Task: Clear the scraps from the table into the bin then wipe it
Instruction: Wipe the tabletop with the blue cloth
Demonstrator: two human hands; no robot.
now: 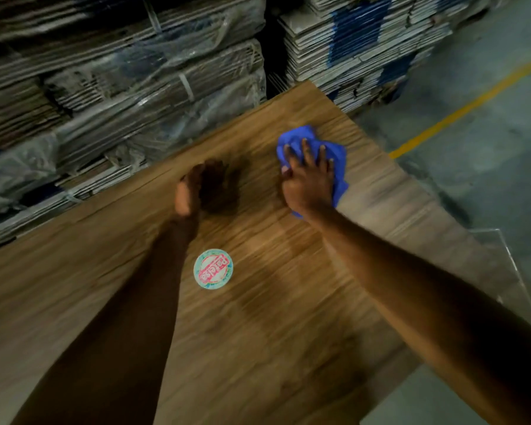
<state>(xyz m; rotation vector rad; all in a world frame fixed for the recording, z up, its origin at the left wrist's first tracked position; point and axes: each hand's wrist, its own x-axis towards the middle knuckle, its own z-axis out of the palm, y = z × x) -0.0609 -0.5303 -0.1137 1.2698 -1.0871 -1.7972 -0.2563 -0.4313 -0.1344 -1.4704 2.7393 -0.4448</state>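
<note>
A crumpled blue cloth [337,157] lies on the wooden table [273,302] near its far right corner. My right hand [308,179] presses down on the cloth with fingers spread and straight. My left hand [206,187] rests on the table to the left of it, palm down, fingers blurred and in shadow, holding nothing that I can see. A round teal and red sticker or lid [213,269] lies flat on the table between my forearms.
Strapped stacks of flattened cardboard [120,87] stand right behind the table's far edge, with more stacks [365,47] at the back right. A grey floor with a yellow line [469,105] is to the right. A clear plastic edge [509,256] sits by the table's right side.
</note>
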